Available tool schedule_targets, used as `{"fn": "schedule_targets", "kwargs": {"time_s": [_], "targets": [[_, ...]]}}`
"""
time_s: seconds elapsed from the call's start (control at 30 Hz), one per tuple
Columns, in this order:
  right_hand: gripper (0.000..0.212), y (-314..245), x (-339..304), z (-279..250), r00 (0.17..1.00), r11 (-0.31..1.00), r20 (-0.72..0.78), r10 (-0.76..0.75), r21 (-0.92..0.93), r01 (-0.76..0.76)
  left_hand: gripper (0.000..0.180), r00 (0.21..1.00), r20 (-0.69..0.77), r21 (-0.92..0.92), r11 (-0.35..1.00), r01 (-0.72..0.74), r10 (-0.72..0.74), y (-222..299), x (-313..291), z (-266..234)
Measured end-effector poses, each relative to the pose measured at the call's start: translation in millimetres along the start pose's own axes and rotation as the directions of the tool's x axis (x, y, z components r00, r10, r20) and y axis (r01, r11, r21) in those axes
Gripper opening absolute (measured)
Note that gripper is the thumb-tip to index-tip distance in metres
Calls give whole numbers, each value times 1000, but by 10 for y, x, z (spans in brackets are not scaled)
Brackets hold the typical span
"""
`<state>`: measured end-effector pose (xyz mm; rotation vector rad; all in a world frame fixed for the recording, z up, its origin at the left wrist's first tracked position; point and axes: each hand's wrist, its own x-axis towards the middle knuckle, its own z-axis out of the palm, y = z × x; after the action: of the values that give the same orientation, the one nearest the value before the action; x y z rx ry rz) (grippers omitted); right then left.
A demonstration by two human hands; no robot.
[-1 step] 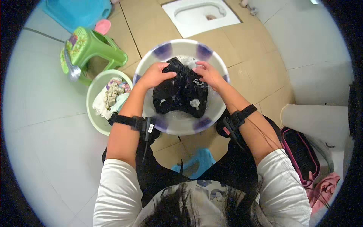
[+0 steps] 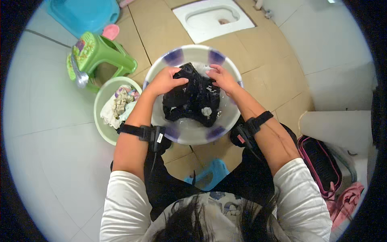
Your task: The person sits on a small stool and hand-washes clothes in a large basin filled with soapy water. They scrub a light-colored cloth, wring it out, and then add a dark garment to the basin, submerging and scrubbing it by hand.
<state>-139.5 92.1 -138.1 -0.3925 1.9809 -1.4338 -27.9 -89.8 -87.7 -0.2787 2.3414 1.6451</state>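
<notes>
A wet black garment (image 2: 183,94) lies bunched in a large white basin (image 2: 234,107) with purple patches, in water with some white suds. My left hand (image 2: 164,82) grips the upper left part of the garment, thumb over the cloth and the other fingers partly hidden. At its upper right edge my right hand (image 2: 222,78) has loosely curled fingers holding the cloth; some fingertips are hidden by folds. A small white patch (image 2: 206,111) shows on the lower part of the garment.
To the left stands a pale green basin (image 2: 99,119) of light clothes, by a green stool (image 2: 90,50) with a silvery shower head (image 2: 82,78). A blue tub (image 2: 82,16) and pink scoop (image 2: 111,31) lie beyond. A squat toilet (image 2: 193,34) is set in the far floor.
The whole view has shifted slightly. Both hands stay in nearly the same place on the black garment, whose lower folds have moved a little.
</notes>
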Motion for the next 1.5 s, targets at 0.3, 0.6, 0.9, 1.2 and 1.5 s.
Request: {"fn": "schedule_targets", "kwargs": {"time_s": [0.3, 0.6, 0.9, 1.2, 1.5], "targets": [[49, -516, -644, -47, 904, 835, 416, 100, 460, -303, 19, 961, -138, 196, 958, -210, 238, 947, -433, 70], [23, -970, -720, -204, 979, 610, 92, -183, 792, 40, 30, 979, -179, 75, 994, -86, 98, 729, -541, 0], [21, -992, -658, -125, 951, 745, 67, -301, 640, 191, 41, 957, 128, 188, 954, 234, -260, 329, -546, 123], [21, -941, -438, -247, 976, 718, 24, -218, 681, 144, 29, 928, -189, -362, 901, 238, -321, -5, -499, -140], [24, -453, -128, 135, 925, 490, 170, 341, 807, -329, 14, 777, -622, -304, 884, -354, 97, 795, -412, 337]]}}
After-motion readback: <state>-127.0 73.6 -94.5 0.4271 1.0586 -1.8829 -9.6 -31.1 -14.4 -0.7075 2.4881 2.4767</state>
